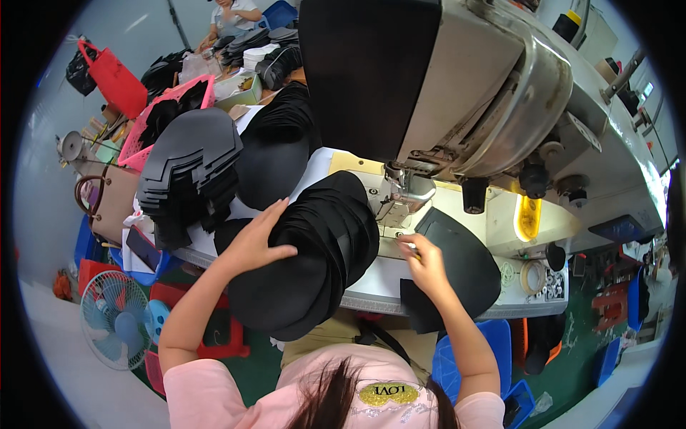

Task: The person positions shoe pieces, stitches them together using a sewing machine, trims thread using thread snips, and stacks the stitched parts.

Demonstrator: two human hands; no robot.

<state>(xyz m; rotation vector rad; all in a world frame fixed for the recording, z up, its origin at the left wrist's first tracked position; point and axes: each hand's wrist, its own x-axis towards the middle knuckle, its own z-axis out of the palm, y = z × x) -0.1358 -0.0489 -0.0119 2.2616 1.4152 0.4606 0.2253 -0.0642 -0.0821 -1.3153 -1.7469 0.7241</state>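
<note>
A thick pile of rounded black fabric pieces [282, 286] lies fanned out on the machine bed, its front hanging over the table edge. My left hand [250, 243] lies on the pile's left side, thumb and fingers spread. Just right of the presser foot [396, 204] of the sewing machine [493, 93] is my right hand [429, 264]. Its fingers are curled and pinched together around something small, mostly hidden. Beneath and beside that hand, a separate flat black piece [464, 261] lies partly over the table's front edge.
More stacked black pieces [193, 146] stand to the left, beside a pink basket [127, 146]. A roll of tape [532, 277] sits on the table at the right. A fan [114, 322] stands at lower left. Another person [232, 18] sits at the far table.
</note>
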